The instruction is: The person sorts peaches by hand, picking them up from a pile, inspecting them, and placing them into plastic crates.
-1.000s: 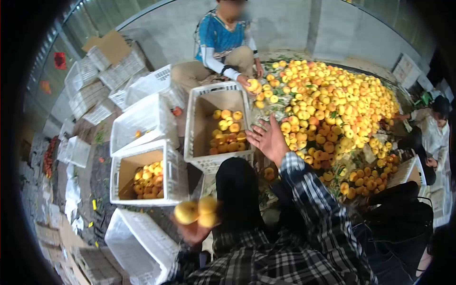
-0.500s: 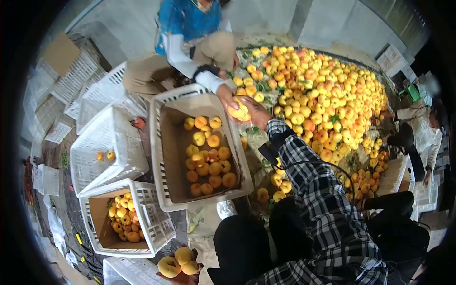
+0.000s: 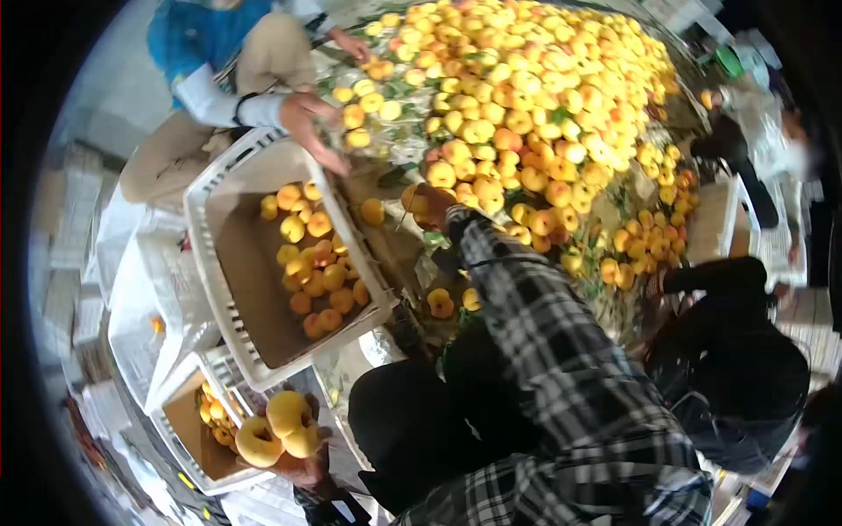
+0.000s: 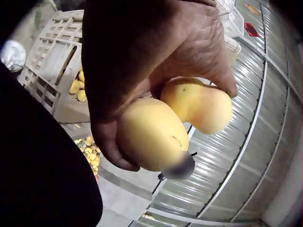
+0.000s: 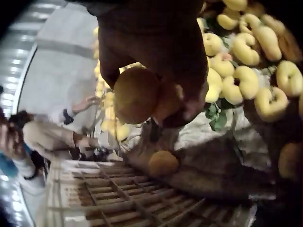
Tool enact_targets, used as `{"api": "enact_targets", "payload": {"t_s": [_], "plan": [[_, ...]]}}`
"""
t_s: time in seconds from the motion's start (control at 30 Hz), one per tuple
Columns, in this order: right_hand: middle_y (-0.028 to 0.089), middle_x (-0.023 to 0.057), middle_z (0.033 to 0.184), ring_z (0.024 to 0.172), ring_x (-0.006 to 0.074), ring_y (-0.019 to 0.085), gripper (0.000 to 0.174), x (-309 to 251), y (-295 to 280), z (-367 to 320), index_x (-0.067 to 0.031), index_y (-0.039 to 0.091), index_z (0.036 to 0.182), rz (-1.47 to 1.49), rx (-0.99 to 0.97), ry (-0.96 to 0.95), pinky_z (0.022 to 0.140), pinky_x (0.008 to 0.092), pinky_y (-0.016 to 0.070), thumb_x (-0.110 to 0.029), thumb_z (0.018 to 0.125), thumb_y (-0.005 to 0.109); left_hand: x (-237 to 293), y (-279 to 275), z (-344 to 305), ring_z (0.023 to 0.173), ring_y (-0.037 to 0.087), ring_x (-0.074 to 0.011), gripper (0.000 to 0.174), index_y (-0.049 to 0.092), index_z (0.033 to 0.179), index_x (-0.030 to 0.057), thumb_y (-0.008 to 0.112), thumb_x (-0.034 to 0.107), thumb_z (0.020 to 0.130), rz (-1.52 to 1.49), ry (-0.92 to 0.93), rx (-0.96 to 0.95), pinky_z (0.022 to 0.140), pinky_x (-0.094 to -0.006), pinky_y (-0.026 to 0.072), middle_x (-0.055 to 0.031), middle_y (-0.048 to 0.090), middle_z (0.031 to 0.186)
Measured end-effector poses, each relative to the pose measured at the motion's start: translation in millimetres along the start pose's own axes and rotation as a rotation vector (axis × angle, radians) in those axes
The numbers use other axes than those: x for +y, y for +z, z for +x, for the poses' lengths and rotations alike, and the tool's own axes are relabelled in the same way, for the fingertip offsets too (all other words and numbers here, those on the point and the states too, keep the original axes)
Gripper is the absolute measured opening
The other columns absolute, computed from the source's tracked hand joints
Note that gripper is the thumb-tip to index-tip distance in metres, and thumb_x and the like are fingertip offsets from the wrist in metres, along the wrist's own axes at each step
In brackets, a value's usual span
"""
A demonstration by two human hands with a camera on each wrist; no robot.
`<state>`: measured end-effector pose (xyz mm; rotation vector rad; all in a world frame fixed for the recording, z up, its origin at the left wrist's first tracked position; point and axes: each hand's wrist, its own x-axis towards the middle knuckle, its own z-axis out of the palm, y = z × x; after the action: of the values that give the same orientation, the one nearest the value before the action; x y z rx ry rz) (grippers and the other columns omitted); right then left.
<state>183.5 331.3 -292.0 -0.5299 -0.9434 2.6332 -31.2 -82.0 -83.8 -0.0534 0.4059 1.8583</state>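
Observation:
My left hand holds several yellow flat peaches in its fingers, near the front corner of the large crate. In the left wrist view, two of these peaches show between thumb and fingers. Out to the right of the crate, my right hand grips peaches; the right wrist view shows two peaches pressed together under its fingers. A white crate lined with cardboard stands between my hands, with peaches along its right side. The other person's hand reaches over its far corner.
A wide heap of peaches spreads over the ground sheet beyond my right hand. A second crate with peaches stands at left, next to other white crates. Loose peaches lie near my knee. Another person sits at far right.
My open right hand reached out, met the other person's hand at the peaches, and now holds them apart from that hand. My left hand rose with its peaches. The view swung right.

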Motion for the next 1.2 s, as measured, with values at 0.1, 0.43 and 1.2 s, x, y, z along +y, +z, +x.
{"api": "enact_targets", "payload": {"t_s": [0.1, 0.43, 1.2], "plan": [[0.058, 0.0088, 0.106, 0.097, 0.0209, 0.058, 0.041, 85, -63, -19, -0.0132, 0.052, 0.115, 0.246, 0.447, -0.034, 0.073, 0.0362, 0.0520, -0.031, 0.081, 0.067, 10, -1, -18, 0.125, 0.033, -0.0457, 0.068, 0.043, 0.132, 0.0096, 0.062, 0.050, 0.081, 0.208, 0.014, 0.037, 0.081, -0.0644, 0.0461, -0.0208, 0.033, 0.141], [0.052, 0.0054, 0.121, 0.113, 0.0181, 0.050, 0.046, 112, 164, -483, -0.0091, 0.044, 0.129, 0.093, 0.998, -0.322, 0.077, 0.0418, 0.0553, -0.029, 0.089, 0.056, -187, 144, 39, 0.045, 0.039, -0.0105, 0.022, 0.041, 0.080, 0.0070, 0.058, 0.015, 0.092, 0.907, 1.414, -0.731, 0.045, -0.0221, 0.0392, -0.0019, 0.038, 0.062], [0.067, 0.0104, 0.089, 0.081, 0.0177, 0.066, 0.015, 277, 234, -649, -0.0009, 0.063, 0.097, -0.894, 1.464, 0.004, 0.068, 0.0305, 0.0507, -0.011, 0.086, 0.061, -88, 108, -31, 0.133, 0.032, -0.0370, 0.075, 0.038, 0.137, 0.0125, 0.052, 0.062, 0.083, 0.488, -0.216, -0.313, 0.099, -0.0589, 0.0352, -0.0138, 0.038, 0.142]]}}
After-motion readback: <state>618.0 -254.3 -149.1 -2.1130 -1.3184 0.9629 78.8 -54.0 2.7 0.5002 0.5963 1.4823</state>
